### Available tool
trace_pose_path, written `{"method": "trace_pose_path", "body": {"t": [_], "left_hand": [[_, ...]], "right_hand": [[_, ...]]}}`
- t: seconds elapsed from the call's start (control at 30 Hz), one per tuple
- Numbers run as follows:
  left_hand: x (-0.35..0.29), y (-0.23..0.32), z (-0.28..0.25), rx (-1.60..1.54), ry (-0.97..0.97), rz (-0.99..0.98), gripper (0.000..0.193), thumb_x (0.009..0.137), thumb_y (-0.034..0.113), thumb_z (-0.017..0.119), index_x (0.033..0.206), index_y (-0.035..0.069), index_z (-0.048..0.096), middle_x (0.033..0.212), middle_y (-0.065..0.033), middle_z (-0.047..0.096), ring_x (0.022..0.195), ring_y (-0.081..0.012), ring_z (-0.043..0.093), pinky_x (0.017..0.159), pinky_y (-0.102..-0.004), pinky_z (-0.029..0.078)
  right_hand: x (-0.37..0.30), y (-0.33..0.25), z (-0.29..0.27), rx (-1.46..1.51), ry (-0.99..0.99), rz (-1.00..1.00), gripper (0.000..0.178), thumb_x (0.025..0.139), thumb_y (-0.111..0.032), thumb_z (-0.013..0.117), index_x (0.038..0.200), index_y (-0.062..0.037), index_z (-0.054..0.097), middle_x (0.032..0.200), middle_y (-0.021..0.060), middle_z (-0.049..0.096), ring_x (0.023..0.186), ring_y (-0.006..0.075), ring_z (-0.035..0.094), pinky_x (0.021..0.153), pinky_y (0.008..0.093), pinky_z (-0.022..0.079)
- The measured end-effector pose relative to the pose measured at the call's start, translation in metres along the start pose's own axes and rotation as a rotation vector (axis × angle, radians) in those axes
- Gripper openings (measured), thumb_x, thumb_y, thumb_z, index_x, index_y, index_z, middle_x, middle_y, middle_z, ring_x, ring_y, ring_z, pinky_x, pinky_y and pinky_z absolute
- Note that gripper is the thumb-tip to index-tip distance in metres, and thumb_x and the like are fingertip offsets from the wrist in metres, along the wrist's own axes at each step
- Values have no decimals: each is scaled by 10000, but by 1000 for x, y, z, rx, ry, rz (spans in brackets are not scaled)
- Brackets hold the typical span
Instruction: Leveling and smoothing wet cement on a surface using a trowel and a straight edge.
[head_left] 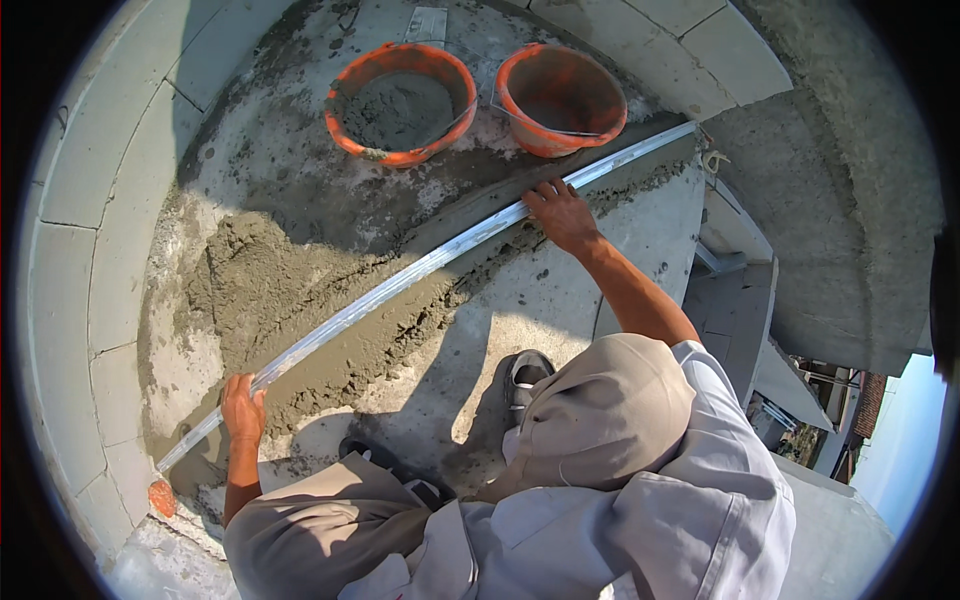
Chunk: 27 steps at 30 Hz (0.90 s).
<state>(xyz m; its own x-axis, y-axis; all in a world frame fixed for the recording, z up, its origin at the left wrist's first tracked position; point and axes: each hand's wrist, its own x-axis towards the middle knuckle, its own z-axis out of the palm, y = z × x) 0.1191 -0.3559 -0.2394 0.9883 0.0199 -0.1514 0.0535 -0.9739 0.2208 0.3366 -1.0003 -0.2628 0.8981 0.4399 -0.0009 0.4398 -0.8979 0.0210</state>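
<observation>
A long silver metal straightedge [415,272] lies diagonally across wet grey mortar [365,345], from the lower left to the upper right. Near its lower left end, my left hand [243,408] grips the bar. Further up toward the right, my right hand [562,212] is closed over it, fingers curled across the far edge. Along the near side of the bar runs a flattened mortar strip with a crumbly edge. Beyond the bar, rough mortar [250,280] is heaped on the left, its surface lumpy.
An orange bucket [470,125] holding mortar stands at the back, beside a second orange bucket [612,125] smeared inside. Pale block walls [70,270] curve round the left and far sides. My shoe [527,370] rests on the concrete floor. An opening drops away at right.
</observation>
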Motion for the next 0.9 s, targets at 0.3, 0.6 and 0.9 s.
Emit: {"method": "trace_pose_path", "body": {"t": [0.3, 0.6, 0.9], "left_hand": [[15, -2, -7, 50, -24, -50, 376, 781, -9, 769, 1139, -6, 654, 1140, -173, 627, 1105, -395, 597, 939, -459, 494], [10, 3, -5, 56, -65, -27, 395, 791, 0, 768, 1167, -8, 646, 1148, -181, 628, 1107, -395, 598, 947, -461, 492], [-40, 15, -5, 28, -93, 34, 415, 753, 8, 780, 1145, -2, 645, 1135, -179, 622, 1112, -402, 579, 969, -470, 469]], "right_hand": [[13, -6, 3, -105, -7, 8, 351, 881, -114, 647, 1226, -134, 586, 1226, 128, 583, 1237, 372, 542, 1027, 565, 508], [8, 1, -7, -41, -73, -3, 333, 886, -130, 642, 1216, -130, 594, 1199, 130, 592, 1219, 355, 557, 983, 559, 529], [-65, -8, -2, -3, -99, 8, 332, 898, -149, 632, 1229, -129, 613, 1205, 130, 601, 1203, 347, 570, 989, 535, 528]]}}
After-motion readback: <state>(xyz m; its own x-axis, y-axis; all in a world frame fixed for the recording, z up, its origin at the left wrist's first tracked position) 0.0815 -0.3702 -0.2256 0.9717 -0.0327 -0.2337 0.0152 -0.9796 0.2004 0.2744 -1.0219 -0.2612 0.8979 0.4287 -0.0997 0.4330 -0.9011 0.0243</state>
